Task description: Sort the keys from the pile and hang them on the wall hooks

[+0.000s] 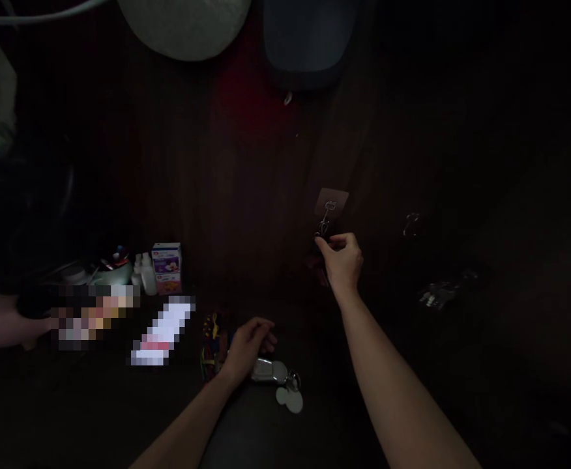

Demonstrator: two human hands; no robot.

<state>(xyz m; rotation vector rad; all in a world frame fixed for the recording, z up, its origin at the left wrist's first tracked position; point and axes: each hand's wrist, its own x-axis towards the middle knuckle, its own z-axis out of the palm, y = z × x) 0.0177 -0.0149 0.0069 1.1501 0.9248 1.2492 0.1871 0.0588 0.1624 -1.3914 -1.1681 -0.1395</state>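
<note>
My right hand [344,264] is raised to a dark upright panel, thumb and fingers pinched on a metal clasp [322,228]. The clasp is at the wire of an adhesive hook [332,203] on a square backing. Under these fingers hangs a dark reddish item [319,268], too dim to name. My left hand [248,348] lies low on the dark surface, its fingers loosely bent and nothing visible in them. Beside it is a silver key fob [269,371] on a ring with a white rounded tag [290,398]. A bundle of colourful cords [211,352] lies left of that hand.
At left, another person's forearm [2,319] reaches in near a lit, pixelated screen [163,332]. Small boxes [167,268], white bottles [146,273] and a bowl [114,273] stand behind. Caps [309,39] hang above. Another hook [411,223] is at right.
</note>
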